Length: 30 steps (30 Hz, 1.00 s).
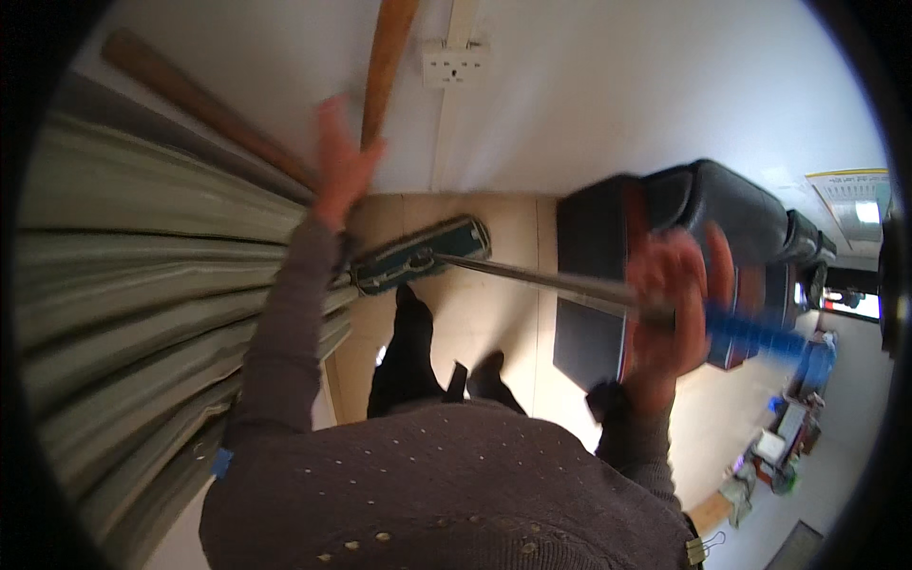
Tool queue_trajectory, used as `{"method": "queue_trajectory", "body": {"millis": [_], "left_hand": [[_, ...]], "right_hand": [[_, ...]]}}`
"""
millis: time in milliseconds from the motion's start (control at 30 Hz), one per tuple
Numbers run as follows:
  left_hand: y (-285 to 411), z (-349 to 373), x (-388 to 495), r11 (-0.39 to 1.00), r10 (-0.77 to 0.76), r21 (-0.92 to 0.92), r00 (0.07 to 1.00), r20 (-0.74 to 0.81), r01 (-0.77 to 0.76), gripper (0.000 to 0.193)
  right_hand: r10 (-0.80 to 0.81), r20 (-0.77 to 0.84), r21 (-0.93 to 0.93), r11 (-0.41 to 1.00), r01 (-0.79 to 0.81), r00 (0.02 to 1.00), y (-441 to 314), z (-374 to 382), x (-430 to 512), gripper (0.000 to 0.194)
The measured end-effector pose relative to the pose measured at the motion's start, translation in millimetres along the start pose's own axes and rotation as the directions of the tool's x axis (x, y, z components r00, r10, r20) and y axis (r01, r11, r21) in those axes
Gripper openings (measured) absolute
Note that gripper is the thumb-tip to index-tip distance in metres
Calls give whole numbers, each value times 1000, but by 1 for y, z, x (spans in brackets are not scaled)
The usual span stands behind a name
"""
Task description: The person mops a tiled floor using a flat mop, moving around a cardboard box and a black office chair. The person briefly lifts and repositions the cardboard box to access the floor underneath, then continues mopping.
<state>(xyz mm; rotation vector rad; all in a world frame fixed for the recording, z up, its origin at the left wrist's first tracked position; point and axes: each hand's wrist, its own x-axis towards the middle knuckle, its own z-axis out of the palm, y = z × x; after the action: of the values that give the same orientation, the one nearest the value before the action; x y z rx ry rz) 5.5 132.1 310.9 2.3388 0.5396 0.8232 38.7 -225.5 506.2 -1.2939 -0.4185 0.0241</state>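
My right hand (666,299), blurred, is wrapped around the handle of a flat mop. A metal pole (541,276) slopes from that hand down to a long green mop head (427,255) on the floor, and its blue grip (755,333) extends beyond my fist. The mop head lies just ahead of my dark shoes, one end close to the curtain. On the other side, my left hand (342,167) is raised by the wall with its fingers apart and holds nothing. Beside it is the lower end of a wooden pole or strip (385,68); I cannot tell whether they touch.
Pale green curtains (157,285) hang at the left, under a wooden bar (206,107). A black padded sofa (684,206) stands along the wall at the right. A socket (454,65) is on the wall. Cluttered items (780,434) sit at far right.
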Motion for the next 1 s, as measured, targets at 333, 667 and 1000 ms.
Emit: {"method": "queue_trajectory", "body": {"millis": [333, 667, 1000], "left_hand": [[19, 59, 51, 993, -87, -93, 980, -181, 71, 52], [2, -10, 64, 871, -356, -410, 922, -151, 269, 38], [-36, -36, 74, 937, -347, -161, 880, -324, 310, 58]], "right_hand": [[133, 54, 112, 984, -139, 990, 63, 44, 149, 13], [99, 53, 118, 988, -105, 994, 58, 51, 144, 10], [-13, 56, 178, 984, 3, 998, 30, -22, 70, 6]]}}
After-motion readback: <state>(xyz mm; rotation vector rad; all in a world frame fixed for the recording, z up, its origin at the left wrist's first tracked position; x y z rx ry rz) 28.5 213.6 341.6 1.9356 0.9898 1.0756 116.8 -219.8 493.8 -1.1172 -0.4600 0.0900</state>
